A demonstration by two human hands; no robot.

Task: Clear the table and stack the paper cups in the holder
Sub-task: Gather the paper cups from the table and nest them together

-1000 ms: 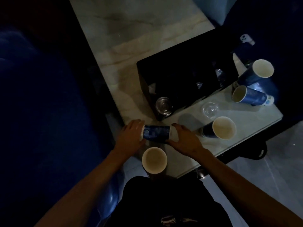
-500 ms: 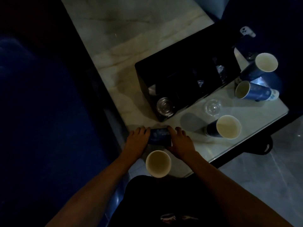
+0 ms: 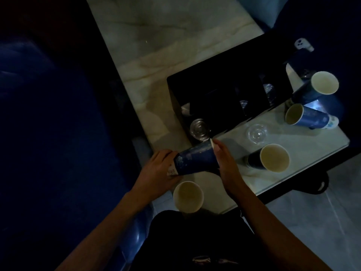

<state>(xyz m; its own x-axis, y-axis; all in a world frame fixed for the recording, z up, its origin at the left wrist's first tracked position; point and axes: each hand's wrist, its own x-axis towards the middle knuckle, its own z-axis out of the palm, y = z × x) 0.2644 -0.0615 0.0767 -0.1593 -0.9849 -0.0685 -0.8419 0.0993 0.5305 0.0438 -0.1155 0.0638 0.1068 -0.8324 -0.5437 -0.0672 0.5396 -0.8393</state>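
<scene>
A blue paper cup (image 3: 195,160) lies sideways between my hands, lifted off the marble table (image 3: 156,45). My left hand (image 3: 158,173) grips its base end, and my right hand (image 3: 224,163) holds its rim end. Just below it an upright cup (image 3: 188,196) stands at the table's near edge. Another upright cup (image 3: 273,158) stands to the right. At the far right one cup (image 3: 308,117) lies on its side and one (image 3: 320,85) stands tilted. The black holder box (image 3: 224,79) sits behind my hands.
A clear glass (image 3: 200,128) stands in the holder's near corner and a second clear glass (image 3: 256,133) on the table beside it. A dark blue sofa (image 3: 48,133) fills the left. Grey floor (image 3: 322,222) lies to the right, past the table's edge.
The sideways cup was resting low on the table with both hands closing on it. It is now raised and tilted, its rim end up toward the holder.
</scene>
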